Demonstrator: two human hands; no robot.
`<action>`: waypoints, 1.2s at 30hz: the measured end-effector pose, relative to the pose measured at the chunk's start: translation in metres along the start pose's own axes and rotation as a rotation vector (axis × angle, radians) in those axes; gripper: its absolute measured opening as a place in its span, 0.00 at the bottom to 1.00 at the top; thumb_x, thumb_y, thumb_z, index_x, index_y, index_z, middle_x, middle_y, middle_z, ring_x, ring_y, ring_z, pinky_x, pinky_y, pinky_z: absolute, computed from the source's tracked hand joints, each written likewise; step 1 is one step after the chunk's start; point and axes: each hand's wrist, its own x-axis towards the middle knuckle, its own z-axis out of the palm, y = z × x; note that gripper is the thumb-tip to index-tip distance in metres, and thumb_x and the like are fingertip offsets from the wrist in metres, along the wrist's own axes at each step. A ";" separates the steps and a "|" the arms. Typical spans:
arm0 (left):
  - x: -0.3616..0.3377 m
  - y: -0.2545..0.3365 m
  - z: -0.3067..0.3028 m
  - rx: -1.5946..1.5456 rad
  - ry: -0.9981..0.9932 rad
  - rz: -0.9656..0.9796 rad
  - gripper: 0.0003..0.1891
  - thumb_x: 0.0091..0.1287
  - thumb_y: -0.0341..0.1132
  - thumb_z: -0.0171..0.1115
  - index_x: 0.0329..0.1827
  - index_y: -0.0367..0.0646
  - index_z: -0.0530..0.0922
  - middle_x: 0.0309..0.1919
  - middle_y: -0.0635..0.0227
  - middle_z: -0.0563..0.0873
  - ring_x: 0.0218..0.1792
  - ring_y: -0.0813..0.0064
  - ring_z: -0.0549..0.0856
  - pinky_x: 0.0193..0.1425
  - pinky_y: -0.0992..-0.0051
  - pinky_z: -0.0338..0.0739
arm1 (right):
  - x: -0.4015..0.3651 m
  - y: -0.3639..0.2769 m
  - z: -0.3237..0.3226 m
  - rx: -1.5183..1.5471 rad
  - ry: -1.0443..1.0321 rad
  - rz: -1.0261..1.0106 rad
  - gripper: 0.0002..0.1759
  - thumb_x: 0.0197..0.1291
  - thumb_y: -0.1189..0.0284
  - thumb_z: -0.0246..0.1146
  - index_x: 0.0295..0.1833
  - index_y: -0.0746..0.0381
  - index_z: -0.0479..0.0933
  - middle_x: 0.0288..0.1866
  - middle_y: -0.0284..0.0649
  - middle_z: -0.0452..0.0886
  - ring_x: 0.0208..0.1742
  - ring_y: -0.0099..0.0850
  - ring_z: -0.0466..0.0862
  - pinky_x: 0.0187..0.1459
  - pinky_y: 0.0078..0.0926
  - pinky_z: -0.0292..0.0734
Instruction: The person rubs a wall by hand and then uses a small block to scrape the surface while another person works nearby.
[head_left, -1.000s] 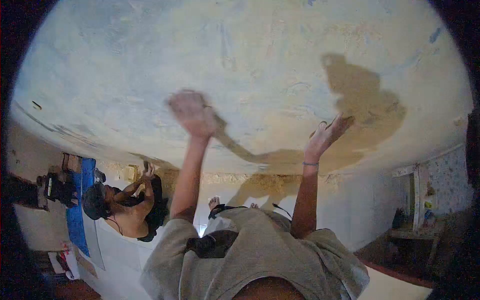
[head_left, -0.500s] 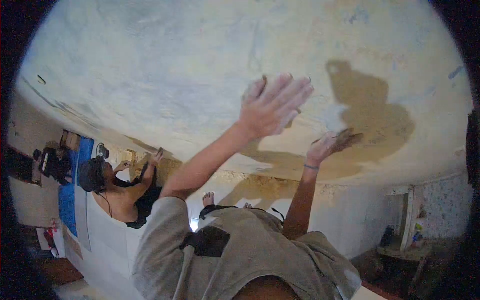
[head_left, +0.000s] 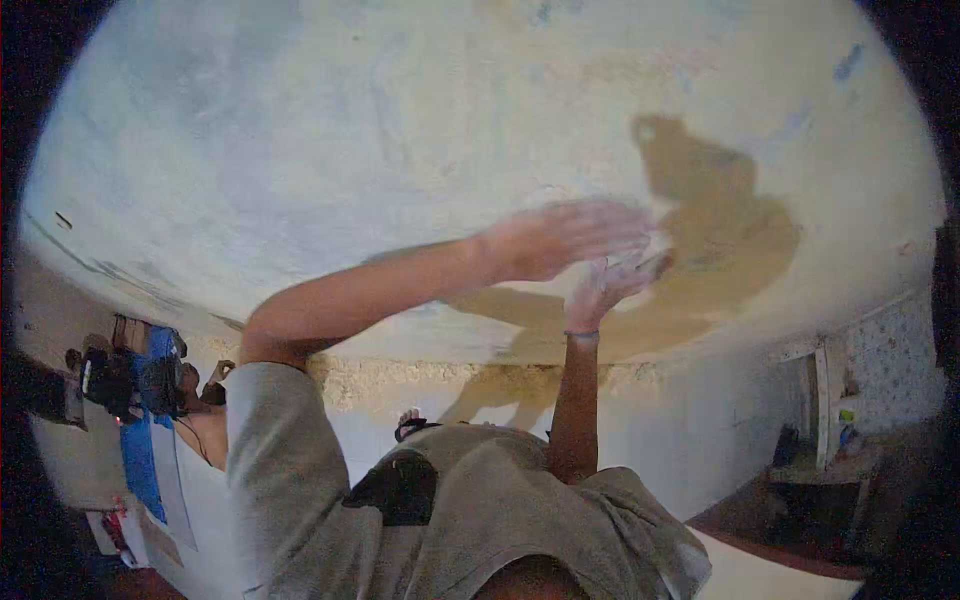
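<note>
My left hand (head_left: 570, 238) is stretched out flat over the pale, patchy wall (head_left: 450, 130), its fingers pointing right and smeared a little by motion. Whitish powder coats those fingers. Just below it, my right hand (head_left: 603, 292) is raised with the palm turned up and the fingers extended, white residue on them and a thin band at the wrist. In this view the left fingertips overlap the space right above the right fingers. Neither hand shows a tool. A brown shadow (head_left: 735, 215) of my head and arms falls on the wall beside them.
A co-worker (head_left: 165, 385) in a dark cap is at the left, partly hidden by my sleeve. Behind that person lies a blue strip (head_left: 140, 460) with dark items nearby. A rough brown band (head_left: 400, 372) runs along the wall's bottom. A table (head_left: 820, 475) stands at the right.
My left hand has swung right and down, and my right hand has shifted left, bringing them close together. The view has shifted, and the co-worker now appears farther left, more covered by my sleeve.
</note>
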 end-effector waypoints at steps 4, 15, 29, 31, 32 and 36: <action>0.032 -0.003 -0.135 0.676 0.124 -0.065 0.35 0.62 0.36 0.60 0.76 0.53 0.67 0.78 0.70 0.66 0.74 0.64 0.69 0.78 0.62 0.63 | -0.005 -0.002 0.004 -0.240 -0.046 -0.041 0.43 0.72 0.52 0.51 0.80 0.69 0.48 0.83 0.64 0.33 0.83 0.62 0.32 0.78 0.62 0.28; 0.183 0.026 -0.164 1.109 0.303 0.384 0.32 0.74 0.48 0.48 0.74 0.33 0.64 0.75 0.48 0.65 0.77 0.46 0.60 0.82 0.50 0.52 | -0.021 0.042 -0.048 -0.235 0.046 -0.199 0.37 0.76 0.56 0.44 0.83 0.60 0.43 0.84 0.60 0.32 0.84 0.61 0.33 0.77 0.66 0.30; 0.111 0.040 0.019 0.264 0.016 0.218 0.30 0.67 0.35 0.53 0.74 0.39 0.67 0.75 0.59 0.70 0.76 0.63 0.67 0.82 0.64 0.57 | -0.026 0.052 -0.051 -0.188 -0.017 -0.087 0.38 0.73 0.57 0.50 0.78 0.71 0.54 0.83 0.66 0.37 0.83 0.65 0.36 0.77 0.66 0.30; 0.093 0.043 -0.002 0.205 0.048 0.104 0.31 0.66 0.36 0.55 0.75 0.42 0.67 0.74 0.60 0.71 0.76 0.61 0.67 0.82 0.62 0.58 | -0.024 0.046 -0.058 -0.125 -0.015 -0.047 0.37 0.73 0.56 0.50 0.78 0.68 0.54 0.83 0.65 0.37 0.83 0.64 0.37 0.77 0.66 0.30; 0.082 0.038 -0.021 0.180 0.058 0.049 0.32 0.66 0.36 0.55 0.75 0.44 0.67 0.74 0.61 0.71 0.76 0.60 0.67 0.81 0.60 0.58 | -0.021 0.043 -0.055 -0.086 -0.011 -0.022 0.37 0.73 0.55 0.50 0.79 0.67 0.54 0.83 0.65 0.37 0.83 0.64 0.37 0.77 0.66 0.31; 0.031 0.027 -0.145 0.890 0.266 -0.193 0.32 0.67 0.41 0.53 0.77 0.46 0.65 0.77 0.56 0.65 0.76 0.52 0.65 0.80 0.51 0.55 | -0.023 0.055 -0.046 -0.264 -0.011 -0.067 0.39 0.73 0.55 0.51 0.80 0.65 0.50 0.83 0.63 0.38 0.83 0.64 0.37 0.77 0.67 0.30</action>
